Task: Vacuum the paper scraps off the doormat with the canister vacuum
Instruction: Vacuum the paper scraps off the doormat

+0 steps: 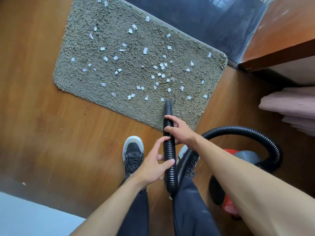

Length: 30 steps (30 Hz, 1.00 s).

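Black hose (168, 147), gripped by left hand (153, 167) and right hand (180, 130), tips over the near edge of the doormat (110, 36); canister vacuum (245, 157) crowds lower right.

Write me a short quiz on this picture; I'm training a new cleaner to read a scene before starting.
1. True or false: the left hand and the right hand both grip the hose.
2. The nozzle is over which part of the doormat? A: the edge nearest the person. B: the far edge. C: the middle.
3. On which side of the person does the canister vacuum sit?
Key: 1 true; 2 A; 3 right.
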### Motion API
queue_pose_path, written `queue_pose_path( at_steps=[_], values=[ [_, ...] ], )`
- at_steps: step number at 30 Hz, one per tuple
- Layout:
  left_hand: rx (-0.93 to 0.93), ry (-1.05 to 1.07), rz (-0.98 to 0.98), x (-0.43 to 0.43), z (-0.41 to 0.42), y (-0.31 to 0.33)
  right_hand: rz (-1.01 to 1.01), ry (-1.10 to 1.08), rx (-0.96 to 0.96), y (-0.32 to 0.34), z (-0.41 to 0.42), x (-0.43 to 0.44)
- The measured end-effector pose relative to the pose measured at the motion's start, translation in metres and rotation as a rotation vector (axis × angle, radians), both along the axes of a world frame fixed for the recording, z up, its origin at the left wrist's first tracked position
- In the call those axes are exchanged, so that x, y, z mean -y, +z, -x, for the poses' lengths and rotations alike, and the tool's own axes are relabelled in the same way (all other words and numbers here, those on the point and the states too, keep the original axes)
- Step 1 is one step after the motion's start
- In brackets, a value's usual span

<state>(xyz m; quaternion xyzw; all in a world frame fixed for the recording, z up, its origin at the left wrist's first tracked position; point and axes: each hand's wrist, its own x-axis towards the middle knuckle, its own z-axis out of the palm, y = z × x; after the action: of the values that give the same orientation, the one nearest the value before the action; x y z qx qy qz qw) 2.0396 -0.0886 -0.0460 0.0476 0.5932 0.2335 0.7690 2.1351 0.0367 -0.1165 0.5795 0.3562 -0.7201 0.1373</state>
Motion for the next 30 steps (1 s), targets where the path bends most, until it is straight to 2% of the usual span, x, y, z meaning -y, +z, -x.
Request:
queue_pose_path(
  at_steps=[10,30],
  values=[
    [-0.036,0.057,0.005,0.001,0.01,-0.006,-0.042,0.076,-0.033,-0.005,0.023,-0.003],
    [-0.037,-0.028,-0.049,-0.037,0.0,-0.021,-0.121,-0.09,-0.027,-0.011,-0.001,-0.032]
  ],
)
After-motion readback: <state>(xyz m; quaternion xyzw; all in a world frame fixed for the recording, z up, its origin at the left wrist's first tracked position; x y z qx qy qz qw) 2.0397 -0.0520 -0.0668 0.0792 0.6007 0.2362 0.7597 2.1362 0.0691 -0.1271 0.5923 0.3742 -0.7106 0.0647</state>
